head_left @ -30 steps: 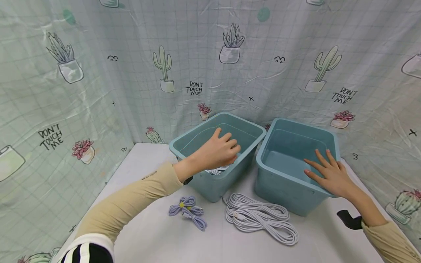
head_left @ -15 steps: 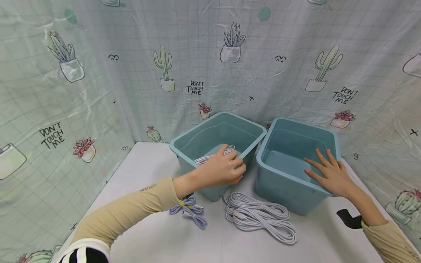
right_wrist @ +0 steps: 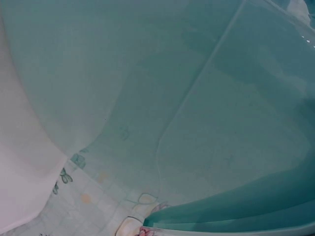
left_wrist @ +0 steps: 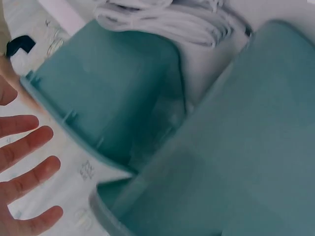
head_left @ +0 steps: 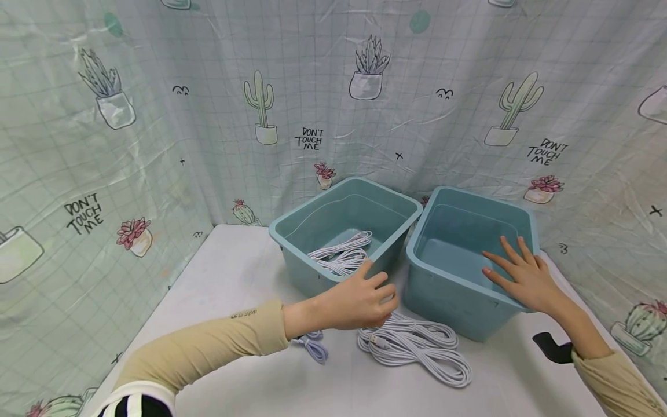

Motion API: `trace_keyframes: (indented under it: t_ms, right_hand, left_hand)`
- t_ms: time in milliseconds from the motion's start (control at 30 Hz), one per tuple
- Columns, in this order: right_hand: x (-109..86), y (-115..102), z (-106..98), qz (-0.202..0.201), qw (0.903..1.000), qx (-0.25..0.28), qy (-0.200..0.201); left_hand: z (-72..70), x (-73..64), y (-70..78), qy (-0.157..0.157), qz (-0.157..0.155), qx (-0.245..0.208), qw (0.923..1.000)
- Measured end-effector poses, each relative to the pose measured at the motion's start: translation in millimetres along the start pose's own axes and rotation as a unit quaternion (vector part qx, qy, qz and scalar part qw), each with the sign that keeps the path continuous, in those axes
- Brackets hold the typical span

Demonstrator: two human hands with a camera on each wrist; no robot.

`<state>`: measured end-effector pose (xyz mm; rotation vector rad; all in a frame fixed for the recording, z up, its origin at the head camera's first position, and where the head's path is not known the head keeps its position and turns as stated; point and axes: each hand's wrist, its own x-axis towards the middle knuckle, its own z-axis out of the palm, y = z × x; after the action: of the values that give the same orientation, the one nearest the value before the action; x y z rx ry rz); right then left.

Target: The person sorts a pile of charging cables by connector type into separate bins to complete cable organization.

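Observation:
My left hand (head_left: pixel 359 298) holds nothing and hovers in front of the left blue-green bin (head_left: pixel 304 255), just above a coiled white cable (head_left: pixel 422 347) on the table. In the left wrist view its fingers (left_wrist: pixel 32 174) are apart and loosely bent. Inside the left bin lies another bundled white cable (head_left: pixel 341 255). My right hand (head_left: pixel 521 275) rests with spread fingers over the near right rim of the right bin (head_left: pixel 448 301). A bundled light-purple cable (head_left: pixel 312 347) on the table is partly hidden by my left forearm.
The two bins stand close together on a white table (head_left: pixel 250 382). A cactus-print curtain (head_left: pixel 333 116) hangs behind and at both sides. A black strap (head_left: pixel 552 348) sticks out at my right wrist.
My left hand has come out of the left bin, moving toward me and right over its near edge. The white cable inside that bin shows more fully. The right hand stays put.

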<state>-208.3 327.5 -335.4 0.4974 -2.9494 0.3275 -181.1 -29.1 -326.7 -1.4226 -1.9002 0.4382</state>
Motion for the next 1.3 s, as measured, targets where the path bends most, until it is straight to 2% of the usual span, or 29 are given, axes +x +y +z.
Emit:
trace_keyframes:
  t_ms: [233,567,867,1100,1300]
  right_hand:
    - [-0.1,1,0,0.001,1.0000,0.001,0.003]
    - [1.9,1,-2,-0.001,1.0000,0.005,0.003]
    - [3.0,0,-2,0.003,1.0000,0.003,-0.001]
    - [2.8,1,0,0.003,1.0000,0.001,0.003]
    - [2.1,1,0,0.003,1.0000,-0.004,0.004]
  left_hand:
    - [9.5,-0.5,22.2,-0.044,0.034,0.007,0.9984]
    - [31.4,7.1,52.6,-0.049,0.082,0.038,0.9947]
    - [50.4,7.8,67.1,-0.073,0.092,0.022,0.9929]
    - [68.9,4.0,74.4,-0.075,0.090,0.036,0.9925]
    - [79.2,2.1,79.3,-0.089,0.092,0.052,0.9904]
